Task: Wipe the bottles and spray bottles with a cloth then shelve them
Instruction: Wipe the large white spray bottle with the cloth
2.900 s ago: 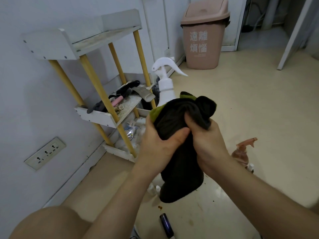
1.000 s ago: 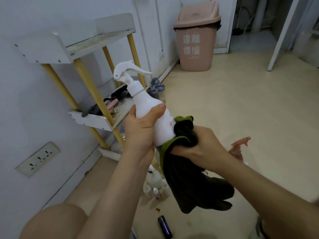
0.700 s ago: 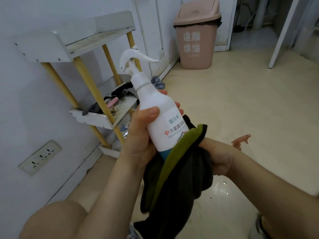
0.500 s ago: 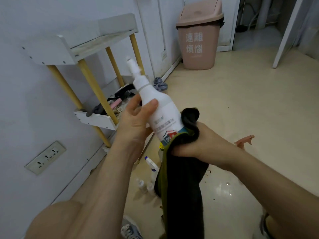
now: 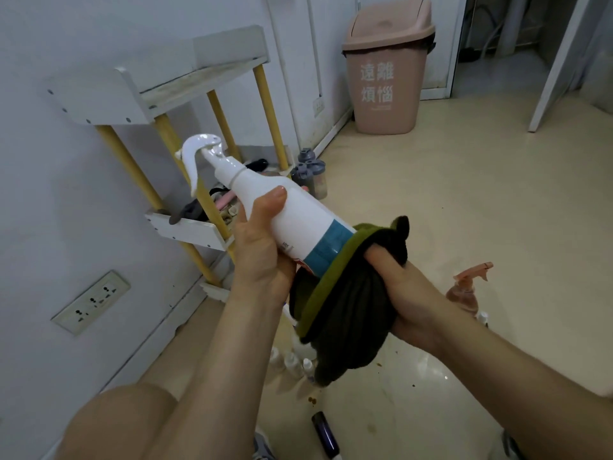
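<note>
My left hand (image 5: 262, 250) grips a white spray bottle (image 5: 282, 207) round its middle, tilted with the trigger head pointing up and left. My right hand (image 5: 394, 287) holds a dark cloth with an olive edge (image 5: 348, 300) wrapped over the bottle's base. The white shelf rack with yellow posts (image 5: 159, 97) stands against the wall at left; its top tier is bare, the middle tier holds dark tools. On the floor lie a pink spray bottle (image 5: 464, 290), several small white bottles (image 5: 295, 360) and a dark blue bottle (image 5: 325, 433).
A pink swing-lid bin (image 5: 388, 68) stands at the far wall. Grey-capped bottles (image 5: 310, 171) sit beside the rack's far post. A wall socket (image 5: 91, 302) is low on the left wall. My knee (image 5: 122, 423) fills the lower left. Open beige floor stretches right.
The bottle has turned in my left hand so its trigger now faces left. My right hand has slid the cloth down to cup the bottle's base.
</note>
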